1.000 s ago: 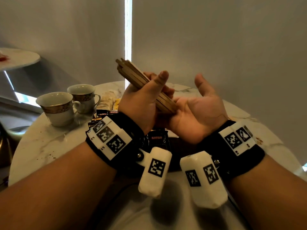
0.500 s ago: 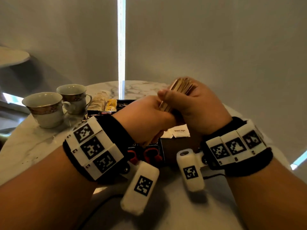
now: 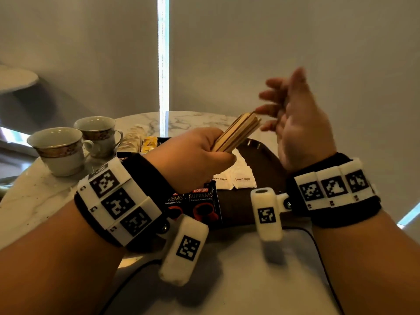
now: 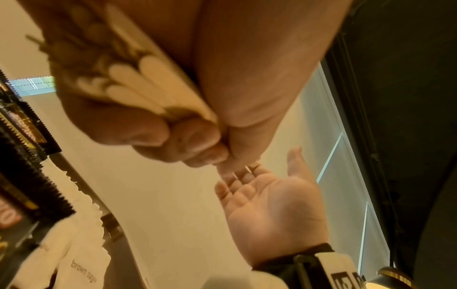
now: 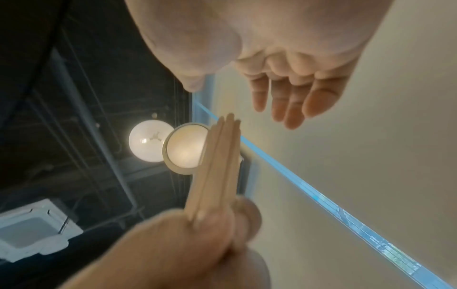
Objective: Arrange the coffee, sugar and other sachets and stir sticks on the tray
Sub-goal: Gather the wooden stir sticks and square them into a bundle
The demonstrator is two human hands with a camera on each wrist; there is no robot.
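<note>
My left hand (image 3: 193, 160) grips a bundle of wooden stir sticks (image 3: 238, 131) above the dark brown tray (image 3: 263, 160); the sticks point up and to the right. In the left wrist view the fingers curl round the stick bundle (image 4: 138, 82). My right hand (image 3: 295, 119) is raised to the right of the stick tips, palm facing left, fingers spread and holding nothing. The right wrist view shows the stick bundle (image 5: 217, 160) just below those fingers (image 5: 291, 101). On the tray lie white brown sugar sachets (image 3: 242, 178) and black coffee sachets (image 3: 202, 201).
Two gold-rimmed cups (image 3: 61, 151) (image 3: 100, 135) stand at the left of the round marble table (image 3: 34, 201). More sachets, a yellow one (image 3: 148, 144) among them, lie behind the tray. A cable (image 3: 322, 258) runs across the near side.
My right hand has let go of the stick bundle and lifted away to the right with fingers spread. My left hand still holds the sticks, now lower over the tray.
</note>
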